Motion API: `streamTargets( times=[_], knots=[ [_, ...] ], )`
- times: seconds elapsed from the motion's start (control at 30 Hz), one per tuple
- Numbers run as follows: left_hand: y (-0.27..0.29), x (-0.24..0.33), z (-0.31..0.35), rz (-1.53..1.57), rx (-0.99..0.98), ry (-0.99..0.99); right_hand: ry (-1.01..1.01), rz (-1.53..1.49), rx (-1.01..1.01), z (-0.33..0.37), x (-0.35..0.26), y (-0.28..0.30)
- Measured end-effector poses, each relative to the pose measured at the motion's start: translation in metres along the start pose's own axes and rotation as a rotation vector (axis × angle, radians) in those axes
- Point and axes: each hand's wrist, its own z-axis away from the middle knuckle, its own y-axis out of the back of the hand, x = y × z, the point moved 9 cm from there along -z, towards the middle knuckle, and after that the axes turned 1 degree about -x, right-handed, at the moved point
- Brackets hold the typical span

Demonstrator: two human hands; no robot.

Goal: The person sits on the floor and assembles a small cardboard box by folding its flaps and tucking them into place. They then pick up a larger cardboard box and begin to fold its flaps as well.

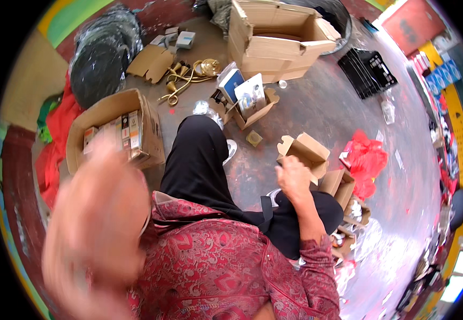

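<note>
My left hand [100, 197] is a large smear of motion close to the camera on the left, in front of the big open cardboard box [148, 114]. Its fingers are too blurred to read. That box holds several small packaged boxes [134, 128]. Over my bent right knee, my right hand [294, 178] is closed with its fingers curled at the near left edge of a small open cardboard box [317, 146]. No contents show inside it. Another open cardboard box [341, 186] stands just beside it, nearer to me.
Ahead sits a cardboard tray [267, 101] with a blue book [231, 84] and a white printed card [251, 96]. Farther off are brass pieces [180, 74], a tall carton [274, 58] and a black crate [367, 73]. A red plastic bag [367, 154] lies right.
</note>
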Motion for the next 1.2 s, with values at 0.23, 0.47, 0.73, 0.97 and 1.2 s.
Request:
streamTargets(
  times=[0.23, 0.47, 0.73, 0.97, 1.2],
  knots=[
    [-0.071, 0.077, -0.034, 0.040, -0.362, -0.350, 0.053, 0.011, -0.429, -0.002, -0.008, -0.083],
    [-0.113, 0.038, -0.034, 0.394, -0.357, 0.034, 0.064, -0.023, -0.396, -0.008, -0.003, -0.079],
    [-0.160, -0.025, -0.018, 0.627, -0.576, 0.288, -0.036, -0.113, -0.477, -0.002, 0.012, -0.069],
    [-0.107, -0.150, -0.032, -0.136, -0.462, 0.577, -0.116, -0.202, -0.494, -0.023, 0.012, -0.041],
    [-0.078, -0.247, 0.011, -0.339, -0.526, 0.826, -0.164, -0.216, -0.534, -0.015, 0.022, -0.067]
  ],
)
